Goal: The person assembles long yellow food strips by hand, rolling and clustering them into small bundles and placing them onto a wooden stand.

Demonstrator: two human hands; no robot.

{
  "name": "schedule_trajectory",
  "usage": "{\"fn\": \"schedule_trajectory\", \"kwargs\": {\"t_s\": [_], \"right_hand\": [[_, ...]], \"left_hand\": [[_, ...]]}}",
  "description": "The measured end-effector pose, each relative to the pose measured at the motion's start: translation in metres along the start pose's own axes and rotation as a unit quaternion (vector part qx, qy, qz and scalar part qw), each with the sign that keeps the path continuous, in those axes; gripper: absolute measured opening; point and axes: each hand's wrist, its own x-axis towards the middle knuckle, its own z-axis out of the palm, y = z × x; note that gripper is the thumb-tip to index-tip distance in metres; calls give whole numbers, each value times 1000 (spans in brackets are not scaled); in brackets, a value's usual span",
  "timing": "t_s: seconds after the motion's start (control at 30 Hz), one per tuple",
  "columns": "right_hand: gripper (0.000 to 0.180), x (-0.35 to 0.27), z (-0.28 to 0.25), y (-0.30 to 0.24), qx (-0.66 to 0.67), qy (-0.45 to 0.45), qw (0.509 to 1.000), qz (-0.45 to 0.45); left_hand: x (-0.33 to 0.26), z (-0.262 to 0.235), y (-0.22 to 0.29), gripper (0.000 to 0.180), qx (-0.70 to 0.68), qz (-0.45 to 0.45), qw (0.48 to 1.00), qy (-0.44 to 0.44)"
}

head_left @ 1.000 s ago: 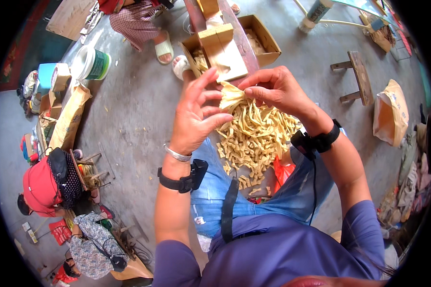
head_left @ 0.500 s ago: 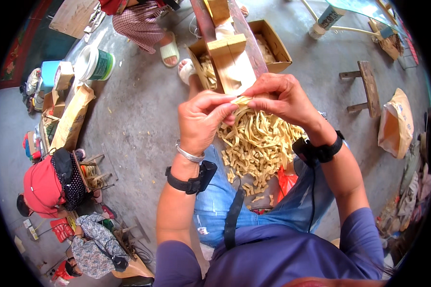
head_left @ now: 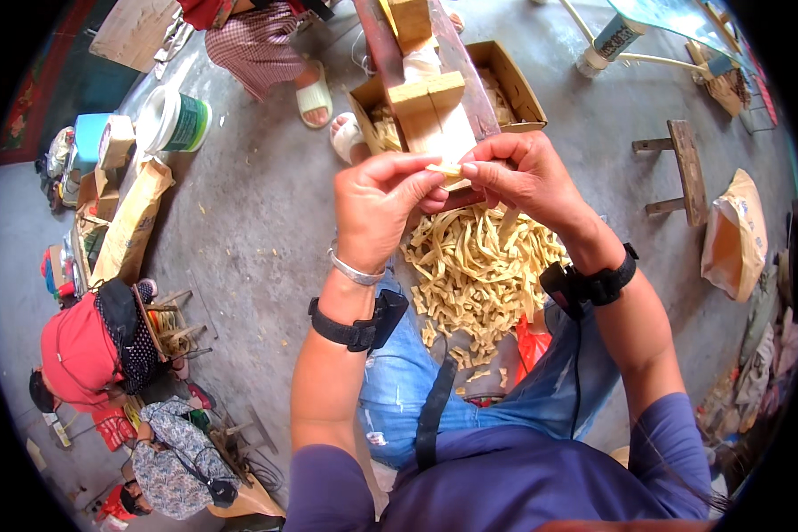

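Currently, your left hand and right hand jointly pinch 1 pale strip between thumbs and fingers, beside the wooden block, where uneven pulling might tear it.

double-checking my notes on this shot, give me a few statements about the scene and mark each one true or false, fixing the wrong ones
1. The left hand and the right hand hold a small yellow piece between them. True.
2. The pile of yellow strips lies behind the person. False: it lies in front of the person.
3. A white-and-green bucket is on the person's left. True.
4. The silver bangle is worn on the person's right side. False: it is worn on the left.
5. A wooden stool is on the person's right. True.
6. The cardboard box by the bench is closed. False: it is open, with yellow pieces inside.
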Motion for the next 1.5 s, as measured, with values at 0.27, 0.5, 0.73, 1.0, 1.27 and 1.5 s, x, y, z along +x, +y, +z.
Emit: {"fn": "schedule_trajectory", "kwargs": {"t_s": [0.27,0.5,0.73,1.0,1.27,1.5], "right_hand": [[21,9,0,-7,-112,63,990,-64],[19,13,-3,-9,13,35,999,19],[21,17,2,-7,44,53,998,-14],[25,21,-6,2,15,67,998,-12],[24,24,-5,8,-8,90,996,7],[19,18,0,12,-119,104,987,11]], "left_hand": [[10,12,-13,28,43,69,995,66],[13,12,-14,19,244,234,939,62],[23,6,-25,14,258,270,923,97],[22,14,-17,14,-8,57,992,108],[26,16,-25,9,-5,46,993,108],[20,5,-28,7,-15,29,987,155]]}}
